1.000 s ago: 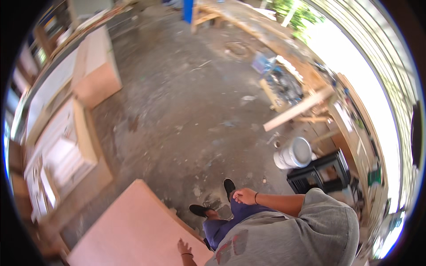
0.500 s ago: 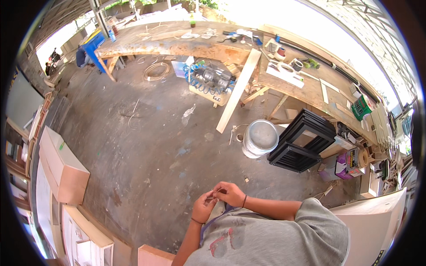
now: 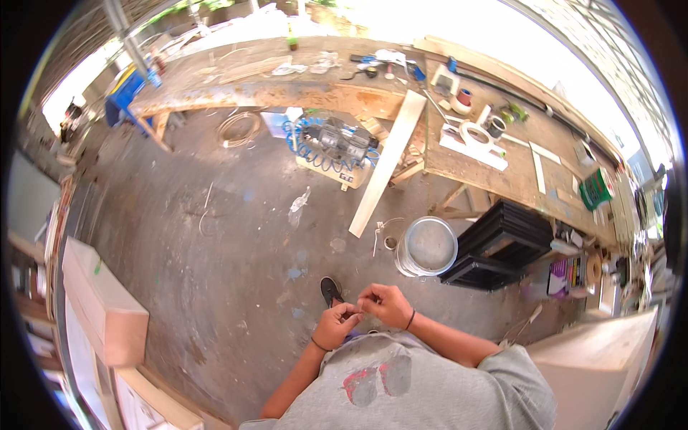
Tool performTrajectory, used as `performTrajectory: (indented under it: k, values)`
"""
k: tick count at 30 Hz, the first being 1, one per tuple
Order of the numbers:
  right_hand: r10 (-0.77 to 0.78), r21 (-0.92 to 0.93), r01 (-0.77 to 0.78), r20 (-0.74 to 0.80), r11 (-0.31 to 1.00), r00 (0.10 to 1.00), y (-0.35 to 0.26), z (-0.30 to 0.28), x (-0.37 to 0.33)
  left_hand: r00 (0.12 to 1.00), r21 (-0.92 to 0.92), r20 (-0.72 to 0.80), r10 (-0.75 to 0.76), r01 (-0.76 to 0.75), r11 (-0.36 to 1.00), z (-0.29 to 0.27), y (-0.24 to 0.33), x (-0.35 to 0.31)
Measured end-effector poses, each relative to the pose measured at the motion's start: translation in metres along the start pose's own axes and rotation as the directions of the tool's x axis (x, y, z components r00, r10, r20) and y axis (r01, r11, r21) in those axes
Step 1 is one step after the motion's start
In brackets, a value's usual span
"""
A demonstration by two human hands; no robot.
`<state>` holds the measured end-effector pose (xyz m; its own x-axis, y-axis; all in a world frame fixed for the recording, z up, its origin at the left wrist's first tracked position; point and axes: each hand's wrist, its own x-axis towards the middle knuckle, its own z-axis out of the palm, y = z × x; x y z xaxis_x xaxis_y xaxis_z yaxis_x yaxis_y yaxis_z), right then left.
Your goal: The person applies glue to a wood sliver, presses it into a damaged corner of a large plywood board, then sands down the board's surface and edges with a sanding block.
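Head view: nearest ahead of the hands, a white bucket (image 3: 405, 261) stands on the floor (image 3: 251, 287) beside black frames (image 3: 494, 247). The left hand (image 3: 335, 326) and right hand (image 3: 387, 307) meet or nearly meet, fingers curled into pinches; I cannot tell whether they hold anything small. Beyond, a plank (image 3: 390, 161) slants against the desk (image 3: 512, 188).

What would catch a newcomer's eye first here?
Probably the long pale plank slanting down from the workbench near the middle, with a machine and coiled blue hose to its left. Right of centre, a pale bucket stands beside black frames. At lower centre, the left hand and right hand have their fingertips close together; anything pinched there is too small to tell.
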<state>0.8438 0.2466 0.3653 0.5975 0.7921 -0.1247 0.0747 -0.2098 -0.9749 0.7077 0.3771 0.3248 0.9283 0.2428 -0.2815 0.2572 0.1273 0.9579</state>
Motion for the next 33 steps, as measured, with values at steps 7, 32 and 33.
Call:
performTrajectory:
  k: [7, 32, 33]
  values:
    - [-0.120, -0.103, 0.107, -0.127, 0.989, 0.985, -0.034, -0.003, 0.101, 0.986, -0.153, 0.166, 0.015, 0.011, 0.988, -0.088, 0.052, 0.081]
    - [0.258, 0.469, -0.237, 0.021, 0.851, 0.966, -0.026, -0.098, 0.131, 0.903, 0.259, 0.430, 0.006, -0.130, 0.957, -0.061, 0.134, 0.225]
    - [0.267, 0.497, -0.243, 0.024, 0.833, 0.963, -0.026, -0.102, 0.131, 0.915, 0.266, 0.403, 0.006, -0.124, 0.956, -0.056, 0.141, 0.228]
